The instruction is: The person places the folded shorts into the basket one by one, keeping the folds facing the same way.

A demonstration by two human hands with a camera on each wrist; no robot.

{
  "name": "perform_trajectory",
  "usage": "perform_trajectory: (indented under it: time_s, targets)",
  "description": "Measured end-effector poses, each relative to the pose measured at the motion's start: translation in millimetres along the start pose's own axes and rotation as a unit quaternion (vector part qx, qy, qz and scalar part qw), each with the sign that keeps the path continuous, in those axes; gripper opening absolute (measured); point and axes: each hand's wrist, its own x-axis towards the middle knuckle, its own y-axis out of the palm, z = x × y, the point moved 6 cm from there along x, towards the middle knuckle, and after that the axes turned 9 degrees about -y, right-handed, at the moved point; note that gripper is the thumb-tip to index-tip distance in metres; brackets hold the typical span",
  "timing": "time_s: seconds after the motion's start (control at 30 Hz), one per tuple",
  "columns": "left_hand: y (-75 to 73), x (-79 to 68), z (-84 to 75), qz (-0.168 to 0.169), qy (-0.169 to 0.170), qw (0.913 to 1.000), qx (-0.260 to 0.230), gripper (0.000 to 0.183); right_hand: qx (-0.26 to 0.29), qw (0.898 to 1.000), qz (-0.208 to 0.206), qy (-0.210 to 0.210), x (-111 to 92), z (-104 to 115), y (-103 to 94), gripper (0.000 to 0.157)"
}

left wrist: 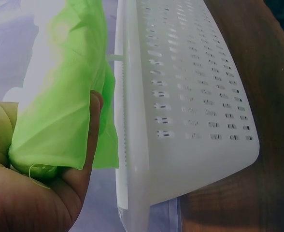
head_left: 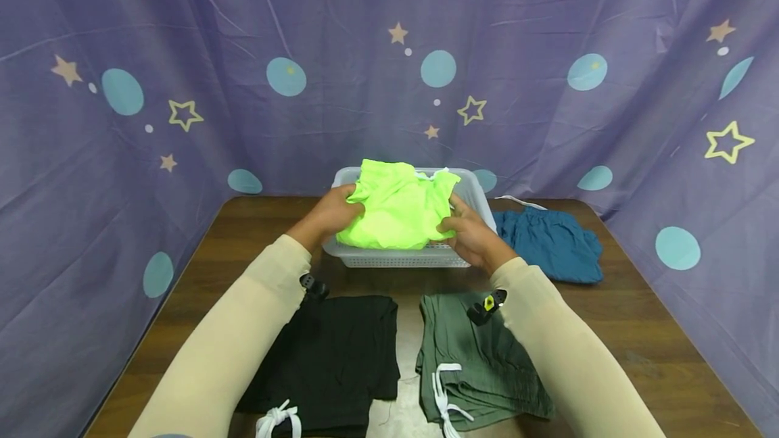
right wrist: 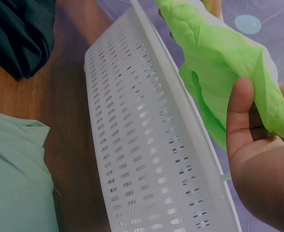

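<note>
Both hands hold up a bunched neon-green garment, seemingly shorts [head_left: 395,208], over a pale plastic basket [head_left: 402,260]. My left hand [head_left: 331,213] grips its left side, thumb on the near face; in the left wrist view the cloth [left wrist: 60,111] lies between thumb and fingers. On the other side, my right hand [head_left: 471,232] pinches the right edge, and the right wrist view shows the thumb [right wrist: 240,106] pressed on the fabric. A whitish cord shows at the garment's top. Most of the basket's inside is hidden behind the cloth.
Folded black shorts [head_left: 341,357] with a white drawstring lie at front left on the wooden table [head_left: 657,357]. Grey-green shorts [head_left: 481,363] lie at front right, partly under the right forearm. Blue shorts [head_left: 550,242] lie right of the basket. A purple curtain [head_left: 365,120] hangs behind.
</note>
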Motion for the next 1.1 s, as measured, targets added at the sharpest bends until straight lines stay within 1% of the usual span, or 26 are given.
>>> perform_trajectory:
  time_s: [0.13,0.33,0.53,0.7,0.87,0.93,1.1]
  targets:
    - [-2.4,4.2,0.4,-0.002,0.003,0.9999,0.011,0.045,-0.002,1.0,-0.004,0.005,5,-2,-1.8,0.087]
    - [-3.7,9.7,2.4,0.007,-0.012,0.9997,0.019,0.053,-0.014,1.0,-0.007,0.014,11,-6,-5.6,0.086]
    - [-3.2,17.4,4.8,0.005,-0.011,0.9996,0.024,0.049,-0.03,0.999,-0.012,0.027,15,-9,-10.1,0.087]
    - [-2.4,24.2,7.7,0.001,-0.019,0.9991,0.037,0.046,-0.038,0.998,-0.021,0.036,19,-11,-14.0,0.087]
    - [0.2,27.5,7.6,0.0,-0.013,0.9983,0.056,0.05,-0.045,0.998,-0.023,0.043,22,-14,-18.5,0.089]
    - [2.2,28.9,8.5,0.001,-0.011,0.9979,0.064,0.055,-0.045,0.997,-0.024,0.049,23,-15,-20.1,0.09]
    - [8.2,33.1,13.8,0.009,-0.016,0.9966,0.08,0.062,-0.061,0.995,-0.034,0.077,26,-20,-25.4,0.093]
